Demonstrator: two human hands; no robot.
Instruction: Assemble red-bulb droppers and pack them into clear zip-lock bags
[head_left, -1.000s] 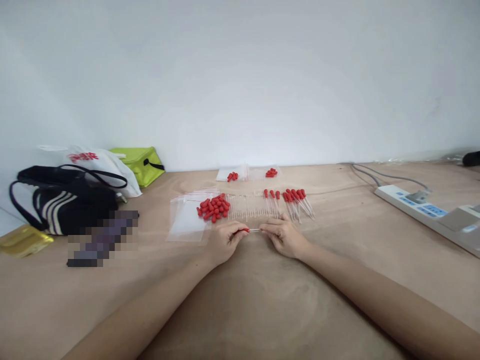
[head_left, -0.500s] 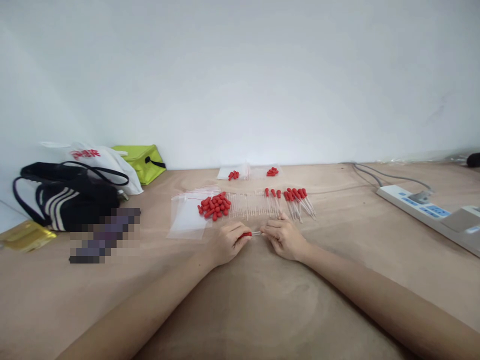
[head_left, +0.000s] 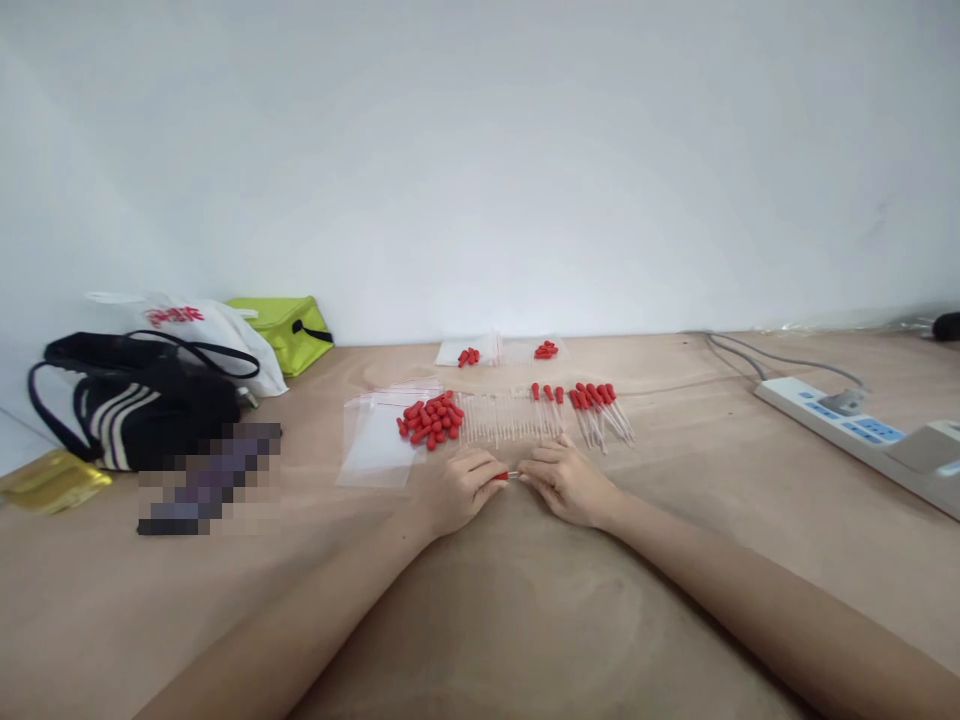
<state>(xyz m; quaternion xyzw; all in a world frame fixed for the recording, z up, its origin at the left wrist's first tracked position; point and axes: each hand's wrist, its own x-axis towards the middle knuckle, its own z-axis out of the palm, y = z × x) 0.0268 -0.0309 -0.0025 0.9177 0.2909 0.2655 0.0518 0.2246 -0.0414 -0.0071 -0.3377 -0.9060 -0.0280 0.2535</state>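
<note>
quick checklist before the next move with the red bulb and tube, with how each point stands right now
1. Left hand grips the red bulb: ok, pinched at the fingertips.
2. Right hand holds the clear tube: ok, fingertips at its other end.
3. Bulb fully seated on the tube: cannot tell, too small and partly covered by fingers.
4. More loose bulbs nearby: ok, a red pile lies beyond the left hand.
5. Bare tubes laid out: ok, in a row right of the pile.
6. Capped tubes all in one group: not ok, three lie apart from the larger bundle.
</note>
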